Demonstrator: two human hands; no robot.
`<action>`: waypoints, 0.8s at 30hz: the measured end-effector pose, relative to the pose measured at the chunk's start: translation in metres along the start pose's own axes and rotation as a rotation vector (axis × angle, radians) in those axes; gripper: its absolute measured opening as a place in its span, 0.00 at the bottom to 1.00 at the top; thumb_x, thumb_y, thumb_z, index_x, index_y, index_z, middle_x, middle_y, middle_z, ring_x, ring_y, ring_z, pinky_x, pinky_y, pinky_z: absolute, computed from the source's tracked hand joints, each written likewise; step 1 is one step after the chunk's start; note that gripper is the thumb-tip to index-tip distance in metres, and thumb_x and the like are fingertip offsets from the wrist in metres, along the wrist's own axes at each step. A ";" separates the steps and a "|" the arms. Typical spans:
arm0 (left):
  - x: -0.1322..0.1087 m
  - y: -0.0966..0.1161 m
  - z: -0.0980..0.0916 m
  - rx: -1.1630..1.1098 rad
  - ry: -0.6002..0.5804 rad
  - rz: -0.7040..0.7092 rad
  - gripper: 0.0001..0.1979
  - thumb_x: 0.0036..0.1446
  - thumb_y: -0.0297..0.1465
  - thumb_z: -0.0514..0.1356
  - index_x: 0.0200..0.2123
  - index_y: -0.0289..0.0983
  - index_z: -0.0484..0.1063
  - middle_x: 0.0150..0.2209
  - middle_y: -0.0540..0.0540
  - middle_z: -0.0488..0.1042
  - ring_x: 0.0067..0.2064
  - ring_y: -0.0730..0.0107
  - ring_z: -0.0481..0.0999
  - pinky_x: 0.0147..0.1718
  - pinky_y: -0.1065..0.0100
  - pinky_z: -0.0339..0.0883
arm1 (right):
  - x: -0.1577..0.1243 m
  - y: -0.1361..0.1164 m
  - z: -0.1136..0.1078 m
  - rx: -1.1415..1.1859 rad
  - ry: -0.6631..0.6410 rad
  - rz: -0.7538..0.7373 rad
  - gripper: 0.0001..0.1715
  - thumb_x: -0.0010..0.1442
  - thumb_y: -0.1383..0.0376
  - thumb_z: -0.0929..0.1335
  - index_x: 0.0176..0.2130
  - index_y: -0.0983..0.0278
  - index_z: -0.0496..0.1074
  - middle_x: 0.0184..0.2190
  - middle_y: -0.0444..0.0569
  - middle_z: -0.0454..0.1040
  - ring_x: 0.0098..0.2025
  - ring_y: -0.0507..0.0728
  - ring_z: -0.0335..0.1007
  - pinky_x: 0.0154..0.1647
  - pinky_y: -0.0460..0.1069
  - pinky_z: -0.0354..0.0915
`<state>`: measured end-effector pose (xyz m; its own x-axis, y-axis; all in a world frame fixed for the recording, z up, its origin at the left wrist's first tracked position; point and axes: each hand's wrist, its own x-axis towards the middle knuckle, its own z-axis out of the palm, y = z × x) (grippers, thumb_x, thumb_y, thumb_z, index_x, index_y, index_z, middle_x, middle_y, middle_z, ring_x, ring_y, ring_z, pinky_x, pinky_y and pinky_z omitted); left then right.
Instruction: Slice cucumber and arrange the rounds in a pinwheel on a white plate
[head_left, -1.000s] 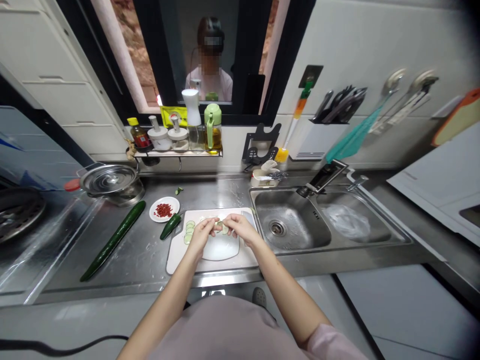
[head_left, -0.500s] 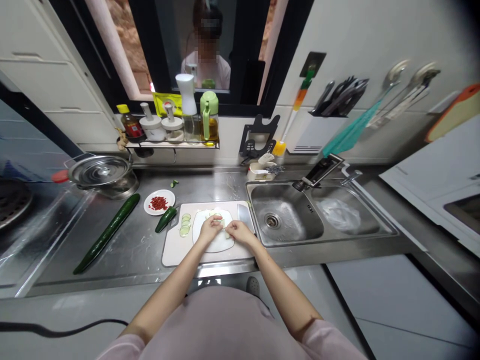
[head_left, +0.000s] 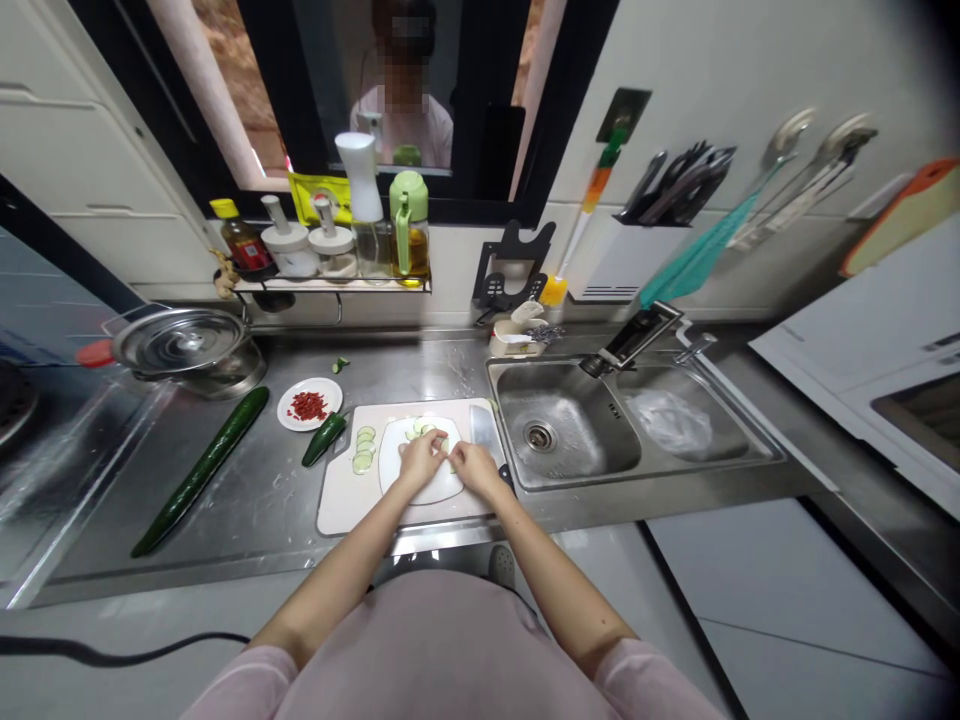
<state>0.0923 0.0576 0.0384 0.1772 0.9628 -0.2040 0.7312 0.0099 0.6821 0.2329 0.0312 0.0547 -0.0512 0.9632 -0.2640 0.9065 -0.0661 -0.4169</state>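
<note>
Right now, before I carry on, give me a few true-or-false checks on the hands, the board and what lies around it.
1. The left hand and the right hand are both over the white plate on the cutting board. True.
2. The whole cucumber lies on the cutting board. False: it lies on the counter, left of the board.
3. A knife lies along the board's right edge. True.
4. The dish of red chillies sits on the white plate. False: it stands on the counter, beyond the board's far left corner.
5. Some cucumber slices lie on the board left of the plate. True.
</note>
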 end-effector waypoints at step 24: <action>-0.008 -0.002 0.004 0.093 0.102 0.051 0.16 0.55 0.30 0.58 0.48 0.44 0.72 0.43 0.46 0.76 0.49 0.59 0.71 0.49 0.57 0.53 | -0.010 -0.005 0.005 -0.152 0.067 0.018 0.15 0.65 0.62 0.60 0.48 0.62 0.70 0.45 0.52 0.75 0.45 0.56 0.70 0.40 0.47 0.57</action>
<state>0.0920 0.0489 0.0356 0.1510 0.9839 -0.0953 0.7817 -0.0599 0.6207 0.2266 0.0204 0.0551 -0.0114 0.9777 -0.2096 0.9601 -0.0479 -0.2755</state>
